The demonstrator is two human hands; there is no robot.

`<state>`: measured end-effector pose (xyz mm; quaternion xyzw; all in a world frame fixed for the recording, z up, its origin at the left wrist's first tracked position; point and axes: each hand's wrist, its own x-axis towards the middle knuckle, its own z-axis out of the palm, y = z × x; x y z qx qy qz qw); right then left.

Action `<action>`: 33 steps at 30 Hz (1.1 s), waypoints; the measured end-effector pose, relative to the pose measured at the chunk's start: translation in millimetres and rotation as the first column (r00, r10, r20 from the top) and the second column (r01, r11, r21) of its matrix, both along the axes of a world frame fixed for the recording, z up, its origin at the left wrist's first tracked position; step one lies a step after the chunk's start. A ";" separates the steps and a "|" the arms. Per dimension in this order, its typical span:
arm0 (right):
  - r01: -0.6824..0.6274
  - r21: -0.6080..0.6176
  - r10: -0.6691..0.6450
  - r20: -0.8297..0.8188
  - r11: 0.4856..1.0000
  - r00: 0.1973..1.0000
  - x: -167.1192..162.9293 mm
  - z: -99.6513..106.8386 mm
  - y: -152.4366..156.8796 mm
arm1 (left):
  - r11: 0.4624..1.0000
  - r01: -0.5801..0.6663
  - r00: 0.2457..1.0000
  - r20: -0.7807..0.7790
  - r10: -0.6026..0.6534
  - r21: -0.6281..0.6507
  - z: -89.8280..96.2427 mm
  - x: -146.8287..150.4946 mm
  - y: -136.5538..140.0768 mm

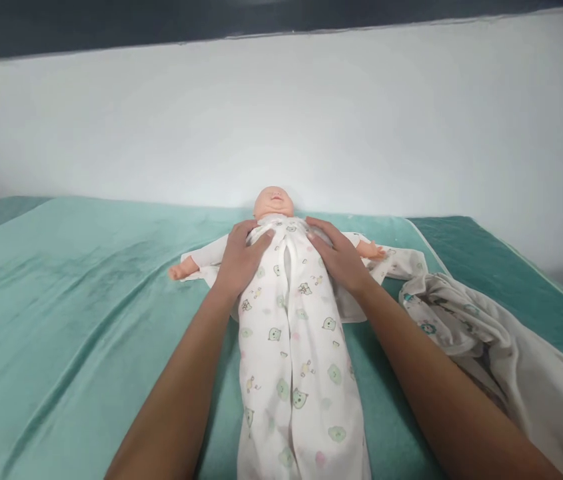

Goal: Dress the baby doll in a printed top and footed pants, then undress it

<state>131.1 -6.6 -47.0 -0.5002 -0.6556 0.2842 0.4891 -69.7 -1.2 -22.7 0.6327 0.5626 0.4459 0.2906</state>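
A baby doll [274,201] lies on its back, arms spread out, in a white long-sleeved top. Printed white baby pants [306,347] lie over its front, from just below the chin down toward me. My left hand [245,257] is closed around the upper left edge of the pants, thumb on top of the cloth. On the opposite side, my right hand [336,257] holds the upper right edge the same way, with its thumb on the print. Some of the fingertips are hidden against the doll's sides. The doll's legs are not visible.
A crumpled white printed cloth [491,340] lies at the right, close to my right forearm. Everything rests on a green blanket [86,320] with soft folds. A white wall [161,127] rises right behind the doll's head.
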 end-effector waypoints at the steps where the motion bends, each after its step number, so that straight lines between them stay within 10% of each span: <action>1: -0.041 -0.003 0.041 -0.004 0.999 0.999 -5.5 5.4 3.1 | 1.000 -0.002 1.000 -0.004 0.002 0.020 -2.0 -0.5 0.7; 7: -0.182 0.065 0.176 0.082 0.981 0.981 -25.1 22.1 17.7 | 0.937 0.042 0.989 -0.144 0.009 0.346 -13.4 -0.5 2.0; 17: 0.017 0.244 -0.013 -0.019 0.970 1.000 -19.0 13.4 -13.1 | 0.831 0.162 0.925 -0.376 0.061 0.533 -21.0 -0.8 1.1; 22: 0.111 0.054 -0.090 -0.308 0.992 0.947 9.1 -8.7 -47.6 | 0.858 0.151 0.916 -0.396 0.065 0.491 -26.5 1.9 2.5; 28: 0.092 -0.129 -0.081 0.089 0.987 0.993 29.7 -24.4 -66.2 | 0.904 0.082 0.945 -0.322 0.064 0.420 -26.5 7.1 -0.3; 33: -0.132 -0.259 0.148 0.042 0.957 0.988 35.0 -20.2 -75.1 | 0.917 0.048 0.960 -0.273 0.067 0.395 -25.4 5.3 -7.4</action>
